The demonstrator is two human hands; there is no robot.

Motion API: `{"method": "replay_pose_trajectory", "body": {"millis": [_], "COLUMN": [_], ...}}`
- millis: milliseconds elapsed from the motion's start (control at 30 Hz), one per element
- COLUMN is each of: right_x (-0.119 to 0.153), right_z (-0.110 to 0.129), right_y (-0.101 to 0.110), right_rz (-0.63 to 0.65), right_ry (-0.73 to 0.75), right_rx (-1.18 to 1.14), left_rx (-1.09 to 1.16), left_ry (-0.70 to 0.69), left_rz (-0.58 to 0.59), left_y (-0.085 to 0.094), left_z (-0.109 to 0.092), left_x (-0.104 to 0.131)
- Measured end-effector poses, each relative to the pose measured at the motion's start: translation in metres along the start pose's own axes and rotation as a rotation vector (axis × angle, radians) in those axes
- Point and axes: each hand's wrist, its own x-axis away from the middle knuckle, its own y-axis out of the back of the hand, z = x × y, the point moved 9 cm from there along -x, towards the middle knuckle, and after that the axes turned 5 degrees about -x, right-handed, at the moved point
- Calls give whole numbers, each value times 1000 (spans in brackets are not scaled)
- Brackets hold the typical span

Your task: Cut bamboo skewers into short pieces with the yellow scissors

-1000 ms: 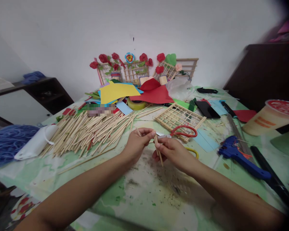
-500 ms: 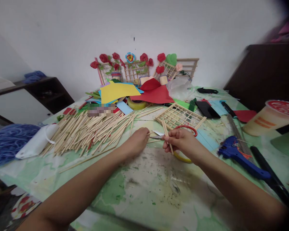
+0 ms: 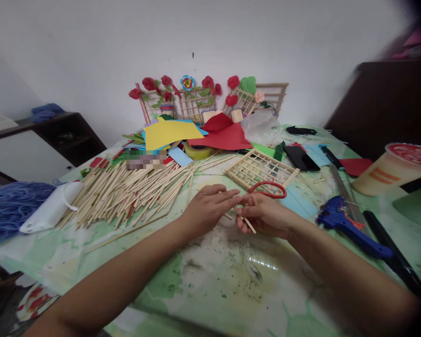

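Note:
My right hand (image 3: pixel 261 216) is closed on short wooden sticks (image 3: pixel 249 225) that point down toward the table. My left hand (image 3: pixel 208 206) reaches over from the left, fingers stretched out together, its fingertips touching the right fingers at the sticks' upper ends. The palm side of the left hand is hidden. Beneath the left fingers a short bit of stick (image 3: pixel 228 216) shows. Just behind the right hand are scissors, of which only a red handle loop (image 3: pixel 284 192) is visible. A wooden stick lattice (image 3: pixel 257 167) lies beyond it.
A heap of wooden sticks (image 3: pixel 126 192) covers the left side. Coloured paper (image 3: pixel 171 133) and tape (image 3: pixel 198 150) lie behind. At right are a blue glue gun (image 3: pixel 351 229), a phone (image 3: pixel 301 158) and a drink cup (image 3: pixel 389 175). Blue yarn (image 3: pixel 17 208) is far left.
My left hand has moved right to meet the right hand, and its fingers have straightened. The sticks in my right hand have tilted. The scissors' blades and yellow handle part are now hidden.

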Motion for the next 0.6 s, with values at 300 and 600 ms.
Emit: {"method": "replay_pose_trajectory", "body": {"millis": [300,600], "right_x": [1,20], "right_z": [4,63], "right_y": [-12,44], "right_rz": [17,-516], "right_ry": [28,265], "right_rx": [-62,1070], "left_rx": [15,1321], "left_ry": [4,936], "left_rz": [-68,-146], "left_y": [4,-46], "left_z": [-3,61], "left_x": [0,26]}}
